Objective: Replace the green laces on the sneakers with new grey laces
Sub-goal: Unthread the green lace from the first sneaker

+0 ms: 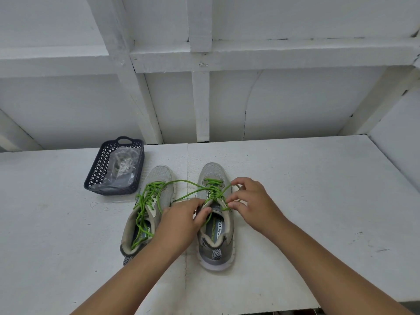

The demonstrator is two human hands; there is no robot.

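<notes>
Two grey sneakers stand side by side on the white table, toes pointing away from me. The left sneaker (159,178) has loose green laces (145,201) spilling over its opening. The right sneaker (213,172) is still threaded with a green lace (212,181). My left hand (181,220) grips the green lace at the right sneaker's tongue. My right hand (252,201) pinches the same lace at the shoe's right eyelets. One lace end runs leftward across to the other shoe.
A dark perforated plastic basket (95,176) sits at the back left of the sneakers, holding a clear plastic bag (122,164) with pale laces inside. White wall beams rise behind the table (318,189). The table's front edge lies near my forearms.
</notes>
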